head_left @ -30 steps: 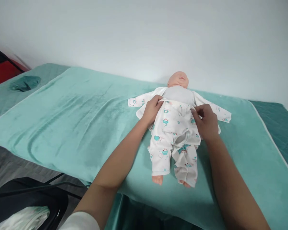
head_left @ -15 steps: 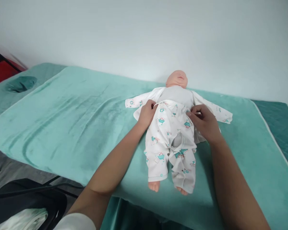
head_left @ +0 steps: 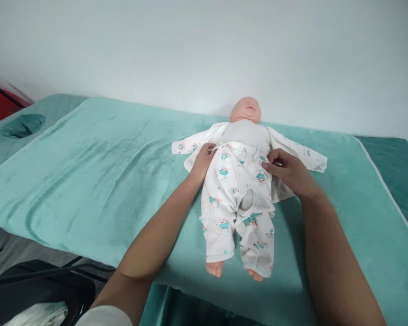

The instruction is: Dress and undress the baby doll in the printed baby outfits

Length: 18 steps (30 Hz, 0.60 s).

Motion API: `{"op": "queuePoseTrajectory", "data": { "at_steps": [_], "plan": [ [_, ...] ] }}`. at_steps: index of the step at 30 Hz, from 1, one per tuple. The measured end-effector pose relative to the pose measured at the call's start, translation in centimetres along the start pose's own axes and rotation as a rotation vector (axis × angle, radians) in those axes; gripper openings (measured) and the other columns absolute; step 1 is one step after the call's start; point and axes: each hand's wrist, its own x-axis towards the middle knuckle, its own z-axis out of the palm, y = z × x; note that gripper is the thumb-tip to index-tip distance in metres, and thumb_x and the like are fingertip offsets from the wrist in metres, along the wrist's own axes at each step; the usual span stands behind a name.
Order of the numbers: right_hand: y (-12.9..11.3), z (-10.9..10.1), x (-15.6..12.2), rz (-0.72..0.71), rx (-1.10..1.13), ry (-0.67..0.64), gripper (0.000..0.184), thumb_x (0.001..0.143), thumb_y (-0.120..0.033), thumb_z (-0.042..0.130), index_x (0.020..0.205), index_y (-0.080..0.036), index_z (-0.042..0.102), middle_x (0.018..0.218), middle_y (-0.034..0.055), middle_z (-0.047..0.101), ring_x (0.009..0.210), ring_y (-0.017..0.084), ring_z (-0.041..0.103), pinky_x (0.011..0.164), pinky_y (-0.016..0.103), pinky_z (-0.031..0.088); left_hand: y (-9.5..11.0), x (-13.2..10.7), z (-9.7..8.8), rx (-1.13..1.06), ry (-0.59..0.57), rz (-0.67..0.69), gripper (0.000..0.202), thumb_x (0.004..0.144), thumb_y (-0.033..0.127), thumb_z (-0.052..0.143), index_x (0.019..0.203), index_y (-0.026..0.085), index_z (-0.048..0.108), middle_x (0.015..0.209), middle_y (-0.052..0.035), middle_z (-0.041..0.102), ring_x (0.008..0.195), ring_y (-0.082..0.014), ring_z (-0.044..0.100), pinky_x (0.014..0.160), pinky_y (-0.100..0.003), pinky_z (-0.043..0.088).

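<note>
Left hand (head_left: 202,160) has slid slightly outward at the hip of the doll (head_left: 246,133); right hand (head_left: 287,172) has barely shifted. Both are pinched on the waistband of the trousers (head_left: 236,194), either side of the doll's belly. Judgement: an even pull on both sides keeps the fabric level.

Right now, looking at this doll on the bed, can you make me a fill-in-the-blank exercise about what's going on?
1. The doll lies on its ____ on the green towel.
2. The left hand and the right hand grip the waistband of the printed trousers, above the doll's ____ feet.
3. The doll's jacket lies ____, showing a grey chest.
Missing words: back; bare; open.
</note>
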Motion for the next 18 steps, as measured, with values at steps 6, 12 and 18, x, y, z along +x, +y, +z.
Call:
{"op": "queuePoseTrajectory", "data": {
  "at_steps": [6,12,18],
  "plan": [
    [0.6,-0.5,0.3,-0.026,0.059,-0.095,0.039,0.08,-0.049,0.079,0.08,-0.021,0.05,0.076,-0.0023,0.044,0.067,0.012,0.039,0.057,0.024,0.033,0.9,-0.8,-0.3,-0.218,-0.115,-0.006,0.033,0.085,0.038,0.061,0.111,0.018,0.065,0.118,-0.0094,0.07,0.107,-0.0238,0.065,0.095,-0.034,0.048],
    [0.2,0.5,0.1,-0.032,0.176,0.008,0.035,0.075,-0.038,0.083,0.086,-0.022,0.054,0.079,-0.0025,0.047,0.066,0.011,0.041,0.055,0.023,0.034,0.4,-0.4,-0.2,-0.122,-0.099,0.036,0.031,0.087,0.037,0.057,0.112,0.02,0.062,0.117,-0.0085,0.069,0.109,-0.0246,0.062,0.096,-0.036,0.046],
    [0.3,0.7,0.3,-0.101,0.137,0.044,0.036,0.075,-0.036,0.083,0.102,-0.024,0.062,0.084,-0.0015,0.05,0.073,0.012,0.046,0.062,0.024,0.04,-0.6,-0.1,-0.1,0.014,-0.059,0.161,0.026,0.089,0.036,0.051,0.11,0.022,0.058,0.107,-0.0049,0.068,0.105,-0.0236,0.061,0.099,-0.036,0.043]
  ]
}}
